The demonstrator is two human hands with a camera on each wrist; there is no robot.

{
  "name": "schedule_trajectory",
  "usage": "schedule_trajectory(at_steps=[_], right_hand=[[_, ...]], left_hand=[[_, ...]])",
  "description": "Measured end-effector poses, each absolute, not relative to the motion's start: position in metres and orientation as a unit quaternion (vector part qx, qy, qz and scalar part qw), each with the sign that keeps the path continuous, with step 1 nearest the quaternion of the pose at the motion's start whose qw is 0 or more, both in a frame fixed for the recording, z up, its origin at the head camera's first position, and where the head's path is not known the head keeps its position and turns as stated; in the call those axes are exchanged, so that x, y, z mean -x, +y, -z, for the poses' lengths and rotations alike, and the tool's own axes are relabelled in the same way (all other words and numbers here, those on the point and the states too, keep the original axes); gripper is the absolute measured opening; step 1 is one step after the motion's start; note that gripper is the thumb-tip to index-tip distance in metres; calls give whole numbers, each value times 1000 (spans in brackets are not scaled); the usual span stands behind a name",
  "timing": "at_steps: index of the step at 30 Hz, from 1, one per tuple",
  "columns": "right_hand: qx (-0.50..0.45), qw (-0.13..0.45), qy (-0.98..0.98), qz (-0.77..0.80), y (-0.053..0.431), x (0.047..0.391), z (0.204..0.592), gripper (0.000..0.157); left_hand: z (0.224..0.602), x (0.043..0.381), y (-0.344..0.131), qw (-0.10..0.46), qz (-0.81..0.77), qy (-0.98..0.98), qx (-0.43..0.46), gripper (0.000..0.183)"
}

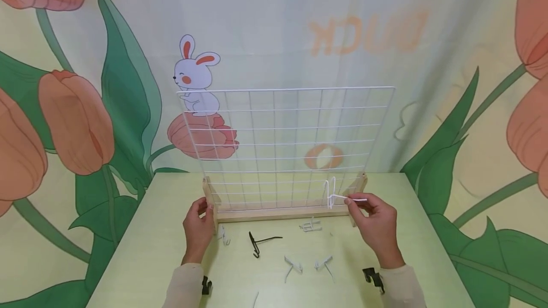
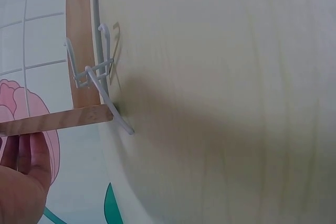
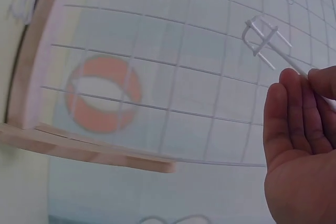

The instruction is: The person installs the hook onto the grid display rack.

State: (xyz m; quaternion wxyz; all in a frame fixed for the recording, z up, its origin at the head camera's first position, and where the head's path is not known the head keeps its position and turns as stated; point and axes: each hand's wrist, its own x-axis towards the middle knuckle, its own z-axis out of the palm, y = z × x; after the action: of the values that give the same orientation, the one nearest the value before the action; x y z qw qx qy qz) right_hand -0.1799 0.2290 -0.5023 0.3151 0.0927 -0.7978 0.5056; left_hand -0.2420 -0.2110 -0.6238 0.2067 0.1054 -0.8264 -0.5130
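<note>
A white wire grid panel stands upright in a wooden stand. On the left, my left hand grips the stand's side piece, fingers against its outer side in the left wrist view. My right hand pinches the stem of a white wire hook between thumb and fingertips. The hook's bent prongs point toward the grid near its lower right, overlapping the wires in the head view. In the right wrist view the hook appears in front of the grid, its far end free of the fingers.
Several more white hooks lie on the table before the stand, one white hook close to its left foot. A black hook lies left of centre. Behind hangs a curtain printed with tulips and a rabbit.
</note>
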Motion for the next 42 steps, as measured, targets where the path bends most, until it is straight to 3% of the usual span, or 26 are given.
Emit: schedule_trajectory(at_steps=[22,42], right_hand=[[-147,438,-744,-482,197,201,442,16],[-109,509,-743,-421,181,229,444,11]], left_hand=[[631,242,-216,213,513,-826,-93,34],[634,245,-213,195,514,-828,-109,36]])
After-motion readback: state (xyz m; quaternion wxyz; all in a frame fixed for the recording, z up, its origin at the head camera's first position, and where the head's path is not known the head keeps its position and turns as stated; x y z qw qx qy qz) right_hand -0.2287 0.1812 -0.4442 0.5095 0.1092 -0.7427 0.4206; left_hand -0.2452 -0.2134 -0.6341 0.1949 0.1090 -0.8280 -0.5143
